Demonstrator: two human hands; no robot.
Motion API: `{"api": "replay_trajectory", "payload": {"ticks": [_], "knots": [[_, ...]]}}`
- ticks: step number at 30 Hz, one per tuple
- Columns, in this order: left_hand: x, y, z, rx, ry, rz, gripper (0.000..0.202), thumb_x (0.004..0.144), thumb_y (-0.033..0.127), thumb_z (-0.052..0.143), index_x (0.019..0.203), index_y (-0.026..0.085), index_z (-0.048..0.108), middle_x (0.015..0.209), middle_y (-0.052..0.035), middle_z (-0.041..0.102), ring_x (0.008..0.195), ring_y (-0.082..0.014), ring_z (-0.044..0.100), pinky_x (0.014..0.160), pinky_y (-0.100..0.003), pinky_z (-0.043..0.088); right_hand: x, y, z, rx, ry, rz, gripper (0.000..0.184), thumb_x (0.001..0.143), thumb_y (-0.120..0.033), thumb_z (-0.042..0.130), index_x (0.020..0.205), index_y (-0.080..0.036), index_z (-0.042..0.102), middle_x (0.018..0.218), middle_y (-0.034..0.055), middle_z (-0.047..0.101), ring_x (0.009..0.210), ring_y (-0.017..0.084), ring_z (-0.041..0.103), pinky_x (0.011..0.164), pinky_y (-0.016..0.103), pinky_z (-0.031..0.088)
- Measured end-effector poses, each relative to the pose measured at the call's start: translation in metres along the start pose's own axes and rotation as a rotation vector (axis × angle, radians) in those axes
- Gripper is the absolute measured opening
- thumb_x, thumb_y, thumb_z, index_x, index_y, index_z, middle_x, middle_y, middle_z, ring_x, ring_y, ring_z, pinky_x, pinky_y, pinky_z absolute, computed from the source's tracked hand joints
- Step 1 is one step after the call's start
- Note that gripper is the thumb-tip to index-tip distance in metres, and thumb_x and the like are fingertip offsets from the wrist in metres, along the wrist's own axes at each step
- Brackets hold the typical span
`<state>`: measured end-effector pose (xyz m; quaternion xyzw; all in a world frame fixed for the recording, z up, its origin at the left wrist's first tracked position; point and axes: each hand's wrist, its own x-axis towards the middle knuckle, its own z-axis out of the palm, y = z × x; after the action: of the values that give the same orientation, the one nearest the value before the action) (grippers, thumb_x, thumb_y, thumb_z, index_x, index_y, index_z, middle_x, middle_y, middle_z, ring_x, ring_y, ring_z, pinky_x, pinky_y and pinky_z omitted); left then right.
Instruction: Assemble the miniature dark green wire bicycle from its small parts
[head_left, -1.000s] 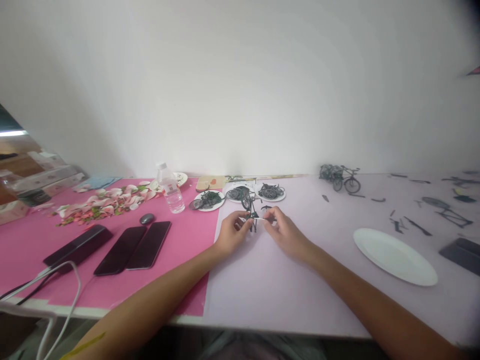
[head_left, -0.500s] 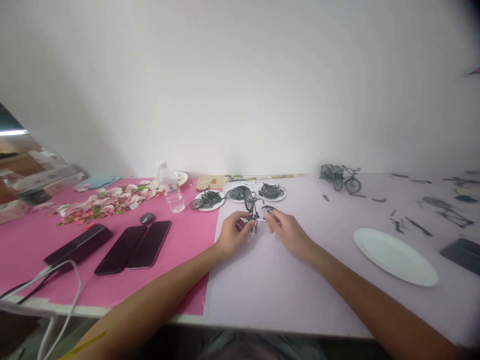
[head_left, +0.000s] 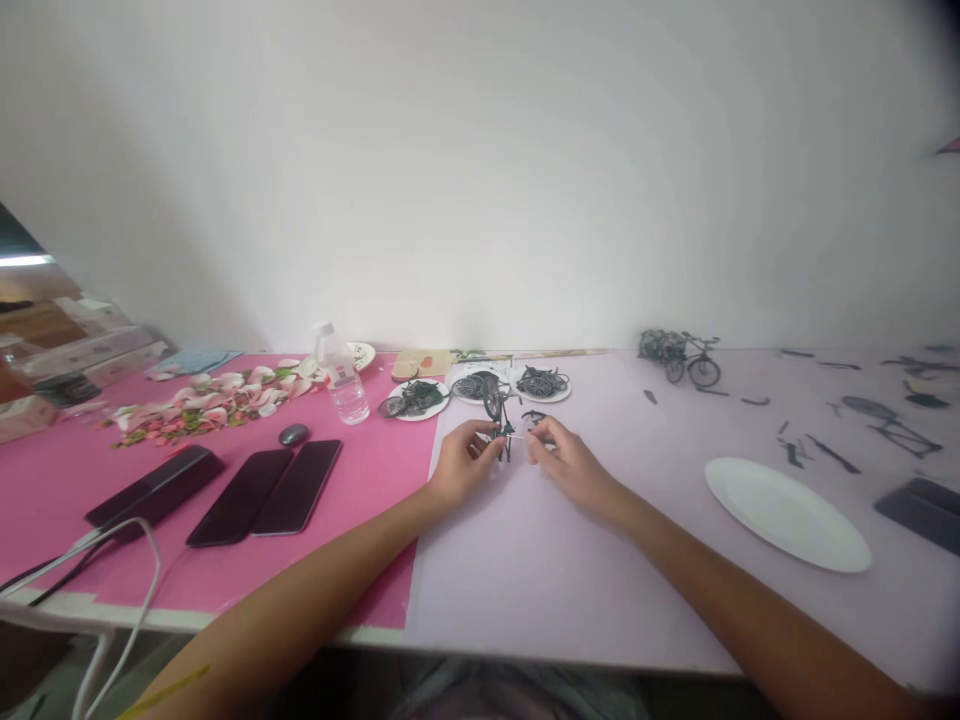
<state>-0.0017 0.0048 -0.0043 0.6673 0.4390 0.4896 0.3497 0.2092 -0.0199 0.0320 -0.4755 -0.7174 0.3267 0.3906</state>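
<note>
While both forearms angle in over the near table edge and converge like a V, the two hands meet mid-table, fingertips nearly facing each other. Left hand (head_left: 459, 465): thumb and forefinger pinching a small dark model bike (head_left: 492, 400), wrist about straight, other fingers curled under and partly hidden. Bike is held roughly on end, one wheel up toward the wall, thin parts poking down below the grip; it sits between the hands, just beyond the seam where pink sheet (head_left: 375, 560) meets pale lilac sheet (head_left: 562, 580). Right hand (head_left: 568, 462): thumb and index closed on a thin pale rod (head_left: 517, 436), back of hand up, remaining fingers folded in. Rod runs sideways to the bike near the left thumb; can't tell from here if it's seated in the frame or just against it. A dark curved part (head_left: 534, 415) shows just past the right fingertips; can't tell if it's held or lying behind. Three small plates (head_left: 559, 398) of dark parts stand beyond the hands. Another model bike (head_left: 703, 370) stands upright near the wall, right side; oval white plate (head_left: 787, 515) lies right of the right forearm.
</note>
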Motion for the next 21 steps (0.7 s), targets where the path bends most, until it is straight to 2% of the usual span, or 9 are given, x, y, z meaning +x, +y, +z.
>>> {"api": "replay_trajectory", "payload": {"ticks": [6, 11, 16, 18, 21], "knots": [[-0.0012, 0.0016, -0.0002, 0.018, -0.002, 0.016, 0.038, 0.089, 0.048, 0.072, 0.11, 0.017, 0.071, 0.08, -0.0043, 0.072, 0.063, -0.0139, 0.061, 0.057, -0.024, 0.046, -0.0005, -0.0039, -0.0012, -0.024, 0.001, -0.019, 0.044, 0.106, -0.056, 0.045, 0.077, -0.022, 0.05, 0.071, -0.0016, 0.058, 0.056, 0.014, 0.05, 0.058, 0.028, 0.042], [-0.002, 0.0013, 0.0009, 0.005, -0.002, 0.015, 0.039, 0.087, 0.049, 0.075, 0.108, 0.017, 0.071, 0.075, -0.0025, 0.069, 0.062, -0.0138, 0.06, 0.057, -0.024, 0.045, -0.0009, -0.0045, -0.0011, -0.04, 0.02, 0.009, 0.044, 0.105, -0.056, 0.043, 0.078, -0.022, 0.052, 0.07, -0.0008, 0.058, 0.058, 0.015, 0.051, 0.057, 0.027, 0.041], [-0.0011, -0.0034, 0.0012, 0.015, 0.009, -0.01, 0.041, 0.086, 0.05, 0.075, 0.109, 0.016, 0.072, 0.057, 0.0045, 0.053, 0.052, -0.011, 0.045, 0.052, -0.023, 0.036, -0.003, -0.0067, -0.0011, -0.008, -0.001, 0.008, 0.02, 0.097, -0.043, 0.054, 0.098, -0.023, 0.051, 0.094, 0.0017, 0.065, 0.065, 0.015, 0.054, 0.059, 0.027, 0.043], [-0.0007, -0.0051, 0.001, 0.013, 0.005, -0.023, 0.043, 0.087, 0.051, 0.074, 0.11, 0.016, 0.072, 0.054, 0.0061, 0.047, 0.05, -0.0102, 0.04, 0.051, -0.023, 0.032, -0.0042, -0.0075, -0.0009, -0.042, -0.001, 0.009, 0.017, 0.096, -0.04, 0.055, 0.101, -0.024, 0.051, 0.101, 0.0029, 0.066, 0.068, 0.016, 0.054, 0.062, 0.028, 0.043], [-0.0002, -0.0061, 0.0005, 0.009, 0.014, -0.019, 0.044, 0.087, 0.052, 0.074, 0.11, 0.015, 0.072, 0.055, 0.0058, 0.047, 0.05, -0.0099, 0.04, 0.051, -0.023, 0.031, -0.0054, -0.0072, -0.0003, -0.086, -0.007, 0.011, 0.018, 0.098, -0.041, 0.053, 0.103, -0.024, 0.051, 0.105, 0.0045, 0.066, 0.072, 0.017, 0.056, 0.066, 0.03, 0.045]]}}
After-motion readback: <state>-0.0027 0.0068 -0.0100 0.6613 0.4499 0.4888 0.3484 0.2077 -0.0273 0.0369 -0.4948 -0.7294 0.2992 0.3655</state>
